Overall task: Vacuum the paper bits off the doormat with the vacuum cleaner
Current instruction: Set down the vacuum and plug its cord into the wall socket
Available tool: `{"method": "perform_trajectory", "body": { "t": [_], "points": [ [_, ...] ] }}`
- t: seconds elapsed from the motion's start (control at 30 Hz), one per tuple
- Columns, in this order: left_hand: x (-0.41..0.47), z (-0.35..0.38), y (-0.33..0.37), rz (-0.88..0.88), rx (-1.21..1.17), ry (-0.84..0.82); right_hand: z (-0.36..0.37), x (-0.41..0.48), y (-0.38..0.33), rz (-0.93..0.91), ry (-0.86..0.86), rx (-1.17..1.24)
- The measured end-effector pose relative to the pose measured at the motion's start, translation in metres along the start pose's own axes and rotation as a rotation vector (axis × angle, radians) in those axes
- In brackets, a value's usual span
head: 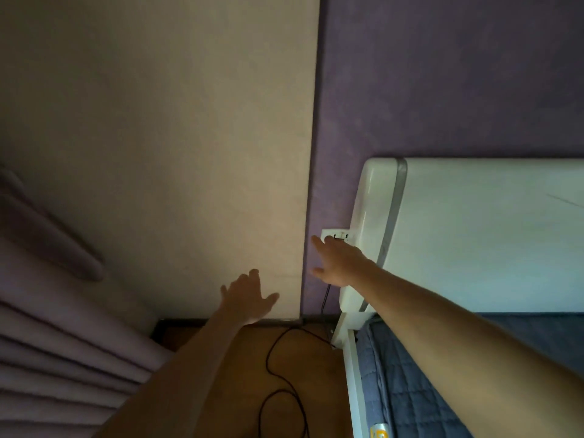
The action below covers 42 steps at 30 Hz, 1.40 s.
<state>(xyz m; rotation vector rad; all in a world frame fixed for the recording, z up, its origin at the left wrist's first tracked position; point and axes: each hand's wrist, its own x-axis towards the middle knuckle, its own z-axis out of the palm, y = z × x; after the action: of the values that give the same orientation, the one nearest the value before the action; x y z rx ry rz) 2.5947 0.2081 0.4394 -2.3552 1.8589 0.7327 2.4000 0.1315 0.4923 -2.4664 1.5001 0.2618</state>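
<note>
Judging by what shows, the job sits at the power stage, w/ no cleaning visible: the vacuum cleaner, doormat and paper bits are all out of view, so how much paper is left can't be told.

Right hand (339,263) reaches to the white wall socket (335,236) at approx 1 o'clock of frame centre, beside the edge of the white headboard (474,232). Index finger is straight and touching the plate, thumb splayed. The other fingers are hidden behind the back of the hand, so can't tell if they grip a plug.

Left hand (248,294), at 6 o'clock, lies flat on the beige wall (158,153), fingers spread, holding nothing; prob. bracing.

Thin black cord (278,374) drops from under the right palm down the purple wall, then loops over the wood floor (240,358) toward 6 o'clock and leaves the frame. Likely the vac's lead, but its far end isn't seen. It looks slack and easy to snag.

Whether this is plugging in or unplugging, can't say.
</note>
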Motion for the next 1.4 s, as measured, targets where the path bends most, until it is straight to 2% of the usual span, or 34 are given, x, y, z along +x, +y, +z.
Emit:
{"method": "perform_trajectory", "body": {
  "t": [0.3, 0.6, 1.0, 1.17, 1.4],
  "points": [
    [-0.100, -0.094, -0.039, 0.088, 0.262, 0.095, -0.048, -0.108, -0.059, -0.019, 0.053, -0.071],
    [-0.228, -0.131, -0.079, 0.168, 0.330, 0.222, -0.064, -0.221, -0.117, 0.014, 0.136, -0.103],
    [-0.341, -0.152, -0.096, 0.209, 0.275, 0.350, -0.096, -0.331, -0.166, -0.036, 0.302, -0.080],
    [-0.365, -0.135, -0.092, 0.251, 0.272, 0.397, -0.087, -0.359, -0.167, 0.011, 0.282, -0.066],
    [-0.381, -0.094, -0.095, 0.222, 0.289, 0.332, -0.043, -0.370, -0.166, 0.029, 0.209, -0.065]
  ]
}}
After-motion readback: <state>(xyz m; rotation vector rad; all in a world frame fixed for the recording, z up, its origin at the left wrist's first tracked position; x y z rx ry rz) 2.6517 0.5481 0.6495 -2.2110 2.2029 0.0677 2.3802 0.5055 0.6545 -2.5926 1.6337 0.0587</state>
